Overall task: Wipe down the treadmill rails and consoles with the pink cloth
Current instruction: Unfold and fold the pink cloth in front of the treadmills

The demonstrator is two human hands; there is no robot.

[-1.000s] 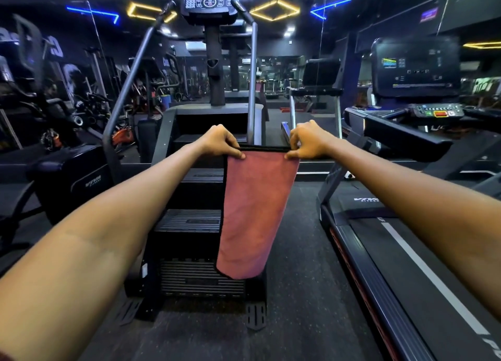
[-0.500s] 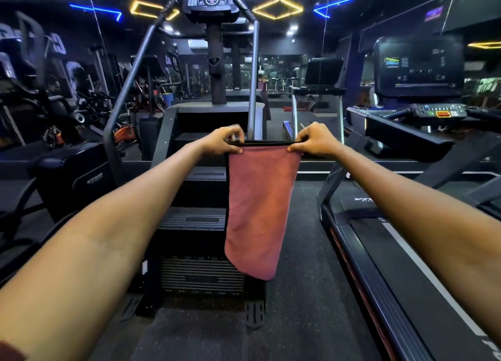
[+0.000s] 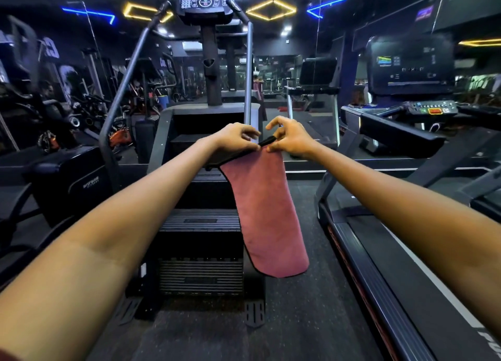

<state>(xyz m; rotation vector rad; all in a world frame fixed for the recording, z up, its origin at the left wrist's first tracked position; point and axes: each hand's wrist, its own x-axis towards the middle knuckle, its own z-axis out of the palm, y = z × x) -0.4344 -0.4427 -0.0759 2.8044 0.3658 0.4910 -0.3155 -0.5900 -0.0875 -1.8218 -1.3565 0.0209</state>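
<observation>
Since half a second ago, both hands have drawn together, bunching the pink cloth's (image 3: 267,211) black top hem. Left hand (image 3: 238,139) and right hand (image 3: 288,141) pinch that hem in curled fingers; the cloth hangs long-axis downward below them. Treadmill rail (image 3: 393,131) lies beyond the right fingers, nearer that hand.

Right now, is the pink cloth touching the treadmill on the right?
No, the pink cloth hangs in the air from both hands, clear of the black treadmill.
</observation>
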